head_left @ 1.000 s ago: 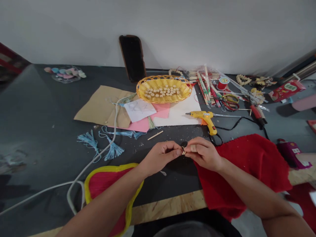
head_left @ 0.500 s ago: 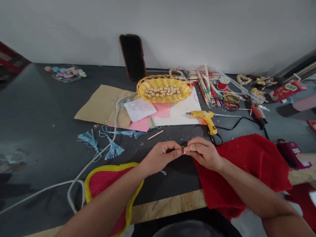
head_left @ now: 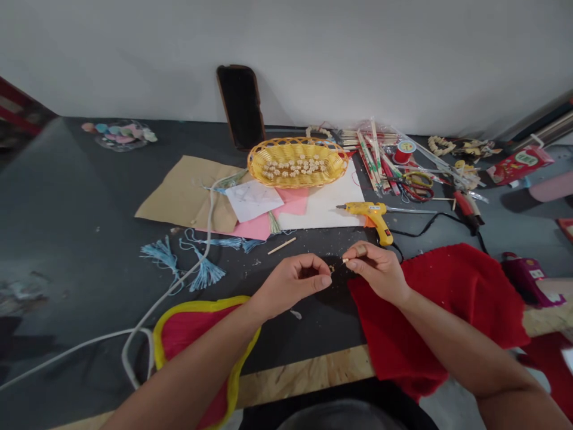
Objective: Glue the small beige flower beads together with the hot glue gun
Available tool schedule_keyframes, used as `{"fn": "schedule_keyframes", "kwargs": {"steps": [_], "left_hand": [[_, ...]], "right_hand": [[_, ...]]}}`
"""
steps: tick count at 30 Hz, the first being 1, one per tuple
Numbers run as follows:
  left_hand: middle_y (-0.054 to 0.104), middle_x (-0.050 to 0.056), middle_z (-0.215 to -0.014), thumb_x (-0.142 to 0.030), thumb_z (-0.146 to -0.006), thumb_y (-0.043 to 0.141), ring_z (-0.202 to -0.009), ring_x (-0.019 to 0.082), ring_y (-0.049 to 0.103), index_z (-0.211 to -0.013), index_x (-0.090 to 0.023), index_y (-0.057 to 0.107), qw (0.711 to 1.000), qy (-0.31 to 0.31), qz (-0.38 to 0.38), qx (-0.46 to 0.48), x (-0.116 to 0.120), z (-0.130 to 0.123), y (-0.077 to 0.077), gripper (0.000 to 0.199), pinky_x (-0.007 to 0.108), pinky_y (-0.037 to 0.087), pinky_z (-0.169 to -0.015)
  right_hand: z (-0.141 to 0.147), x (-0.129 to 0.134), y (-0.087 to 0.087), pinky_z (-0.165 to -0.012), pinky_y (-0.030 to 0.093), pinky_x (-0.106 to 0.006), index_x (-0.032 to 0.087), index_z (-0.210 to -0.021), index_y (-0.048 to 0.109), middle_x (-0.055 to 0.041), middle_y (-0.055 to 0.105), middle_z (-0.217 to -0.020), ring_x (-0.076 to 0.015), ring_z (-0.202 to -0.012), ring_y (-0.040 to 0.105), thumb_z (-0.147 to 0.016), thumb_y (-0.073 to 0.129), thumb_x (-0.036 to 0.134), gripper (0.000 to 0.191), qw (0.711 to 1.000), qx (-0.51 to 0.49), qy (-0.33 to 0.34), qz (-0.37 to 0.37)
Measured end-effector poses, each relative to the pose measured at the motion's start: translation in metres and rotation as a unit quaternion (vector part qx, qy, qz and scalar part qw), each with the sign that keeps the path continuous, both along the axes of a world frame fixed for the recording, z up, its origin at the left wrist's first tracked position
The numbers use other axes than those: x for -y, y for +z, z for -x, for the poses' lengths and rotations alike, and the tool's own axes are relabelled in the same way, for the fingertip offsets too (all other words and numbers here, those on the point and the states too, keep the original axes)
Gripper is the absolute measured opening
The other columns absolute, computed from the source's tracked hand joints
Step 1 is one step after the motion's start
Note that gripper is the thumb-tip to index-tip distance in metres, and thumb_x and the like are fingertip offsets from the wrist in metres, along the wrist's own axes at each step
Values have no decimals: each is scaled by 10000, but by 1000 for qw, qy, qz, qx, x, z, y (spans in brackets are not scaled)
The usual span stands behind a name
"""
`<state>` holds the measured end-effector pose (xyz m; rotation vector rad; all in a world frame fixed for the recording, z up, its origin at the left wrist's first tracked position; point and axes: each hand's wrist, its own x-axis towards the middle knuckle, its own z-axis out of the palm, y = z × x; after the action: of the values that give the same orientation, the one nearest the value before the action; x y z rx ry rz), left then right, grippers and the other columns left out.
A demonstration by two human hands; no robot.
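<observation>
My right hand (head_left: 378, 272) pinches a small pale piece (head_left: 345, 260) between thumb and index finger, over the dark table. To its left, my left hand (head_left: 293, 283) has thumb and index finger curled near each other; whether anything tiny is between their tips I cannot make out. Small crumbs lie on the table below the fingertips. Beyond the hands, a yellow glue gun (head_left: 366, 208) lies on its side, its nozzle pointing left. A yellow woven basket (head_left: 298, 179) holds several small flower-shaped pale pieces (head_left: 295, 166).
A thin stick (head_left: 282, 245), blue tassels (head_left: 206, 275), brown paper (head_left: 183, 191) and a white cord (head_left: 179, 280) lie left. Red felt (head_left: 430, 298) is under my right forearm. Scissors (head_left: 418, 185) and wrapped sticks are back right. A phone (head_left: 242, 107) leans on the wall.
My hands have parted. The right hand has moved slightly right and up with the small pale piece, while my left hand has stayed nearly in place.
</observation>
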<state>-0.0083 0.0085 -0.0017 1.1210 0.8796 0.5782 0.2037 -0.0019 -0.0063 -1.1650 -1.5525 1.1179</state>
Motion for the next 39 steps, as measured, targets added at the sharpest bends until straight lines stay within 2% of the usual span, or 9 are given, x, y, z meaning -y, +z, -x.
{"fn": "schedule_keyframes", "kwargs": {"steps": [4, 8, 13, 20, 25, 31, 34, 39], "left_hand": [[476, -46, -640, -411, -724, 741, -582, 76, 365, -721, -140, 581, 1000, 13, 6, -8, 1, 0, -1, 315, 213, 268, -554], [498, -25, -670, -434, -767, 699, -637, 95, 404, -712, -131, 602, 999, 24, -31, 4, 1, 1, 0, 323, 229, 302, -607], [544, -4, -689, -453, -841, 607, -640, 110, 451, -692, -149, 561, 999, 16, -15, 43, 1, 3, -5, 342, 248, 338, -621], [456, -20, -617, -489, -901, 520, -583, 107, 404, -640, -164, 493, 998, 21, -25, 61, 4, 3, -8, 418, 259, 325, -581], [493, -10, -657, -527, -824, 633, -624, 110, 431, -674, -156, 528, 996, 51, -40, 60, 5, 3, -6, 414, 252, 337, -611], [517, -20, -680, -414, -725, 773, -641, 95, 432, -716, -140, 569, 998, 50, -18, 45, 6, 3, -3, 341, 231, 316, -621], [529, -14, -686, -403, -737, 765, -647, 96, 436, -722, -132, 592, 998, 46, -18, 38, 8, 3, -3, 321, 234, 316, -626], [532, -4, -675, -391, -788, 712, -628, 99, 444, -707, -129, 591, 992, 82, 1, 91, 8, 3, -3, 299, 244, 316, -608]], "right_hand": [[2, 1, 1, -582, 471, -239, 195, -838, 706, -18, 652, -756, -105, -624, 559, -823, 695, 374, 179, 999, -28, 0, 47], [3, 2, 1, -589, 458, -237, 195, -838, 706, -10, 643, -742, -98, -615, 537, -819, 697, 380, 187, 997, -35, 10, 70], [6, 4, 4, -567, 440, -233, 185, -829, 694, -8, 628, -714, -96, -596, 512, -816, 685, 429, 245, 996, -34, 17, 84], [6, 6, 4, -553, 419, -222, 180, -832, 687, 4, 605, -684, -86, -580, 478, -816, 674, 454, 275, 995, -37, 22, 93], [5, 5, 4, -527, 404, -219, 178, -831, 679, 15, 577, -653, -81, -556, 460, -801, 687, 459, 282, 992, -55, 15, 112], [3, 4, 4, -527, 400, -214, 173, -833, 674, 20, 571, -645, -76, -553, 455, -800, 688, 452, 282, 993, -56, 13, 101], [3, 3, 3, -524, 400, -212, 172, -829, 671, 21, 571, -644, -75, -550, 453, -795, 691, 452, 283, 993, -60, 11, 101], [4, 3, 3, -521, 410, -220, 175, -835, 670, 19, 573, -641, -81, -545, 458, -785, 685, 494, 323, 993, -51, 6, 103]]}}
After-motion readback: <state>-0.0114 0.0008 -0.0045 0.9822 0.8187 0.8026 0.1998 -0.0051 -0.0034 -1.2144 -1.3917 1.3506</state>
